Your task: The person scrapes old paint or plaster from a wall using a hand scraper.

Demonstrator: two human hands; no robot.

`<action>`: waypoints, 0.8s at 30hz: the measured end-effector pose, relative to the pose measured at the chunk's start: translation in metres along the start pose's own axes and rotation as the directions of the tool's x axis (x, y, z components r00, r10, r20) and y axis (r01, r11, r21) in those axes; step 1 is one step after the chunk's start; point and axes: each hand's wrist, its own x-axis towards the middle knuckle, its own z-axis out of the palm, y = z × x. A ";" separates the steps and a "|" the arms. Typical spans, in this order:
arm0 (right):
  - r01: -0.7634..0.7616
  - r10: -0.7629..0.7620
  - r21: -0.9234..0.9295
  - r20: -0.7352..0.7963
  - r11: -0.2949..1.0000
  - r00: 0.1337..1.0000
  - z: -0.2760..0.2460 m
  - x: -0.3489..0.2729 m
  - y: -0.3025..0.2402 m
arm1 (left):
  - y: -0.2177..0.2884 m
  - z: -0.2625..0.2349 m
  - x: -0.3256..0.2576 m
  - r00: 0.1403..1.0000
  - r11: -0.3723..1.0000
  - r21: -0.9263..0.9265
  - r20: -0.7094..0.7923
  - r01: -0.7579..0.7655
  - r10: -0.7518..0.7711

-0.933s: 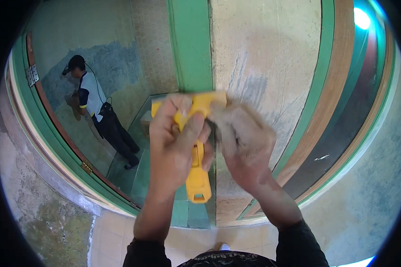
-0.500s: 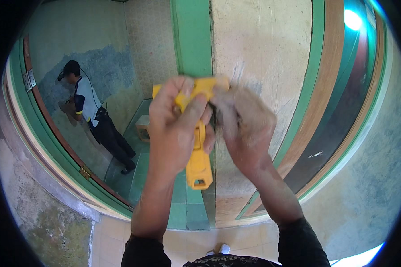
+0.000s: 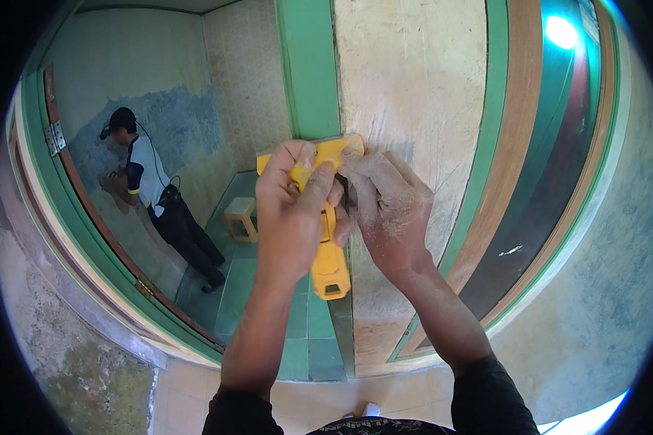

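In front of the door frame I hold a yellow scraper (image 3: 329, 270), its wide head up and its slotted handle hanging down. My left hand (image 3: 289, 221) is wrapped around it, thumb and fingers pressed where the head meets the handle. The fingertips of my right hand (image 3: 393, 203), coated in pale dust, pinch the right end of the head. A thin edge shows along the top of the head, near the green door post (image 3: 308, 69) and the worn cream wall (image 3: 413, 80).
Through the open doorway at left, another person (image 3: 152, 181) faces a patchy wall, hands close to it. A small stool (image 3: 241, 217) stands on the green tiled floor (image 3: 243, 290) behind. At right is a wood-framed window (image 3: 508, 181).
My right hand was blurred in motion and is now steadier at the end of the scraper's head. The scraper sits slightly further right in view, its head a little lower.
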 end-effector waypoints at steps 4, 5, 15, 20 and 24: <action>-0.022 0.026 -0.107 0.031 0.994 0.999 -0.005 0.005 -0.006 | 0.017 0.003 0.008 0.997 0.997 0.009 0.034 0.075 -0.075; -0.022 0.025 -0.098 0.032 0.995 0.999 -0.004 0.002 -0.008 | 0.010 0.003 0.003 0.997 0.997 0.015 0.028 0.072 -0.072; -0.007 0.007 -0.035 -0.009 0.999 1.000 0.001 -0.011 0.003 | -0.003 -0.003 -0.003 0.999 1.000 -0.015 0.037 -0.019 0.019; 0.088 -0.088 -0.100 0.004 0.991 0.996 -0.004 0.011 -0.001 | 0.010 0.008 0.012 0.998 0.999 -0.024 0.052 -0.037 0.038; -0.013 0.012 -0.053 -0.012 0.999 1.000 -0.003 0.007 -0.003 | 0.008 0.009 0.010 1.000 1.000 -0.001 0.011 -0.021 0.021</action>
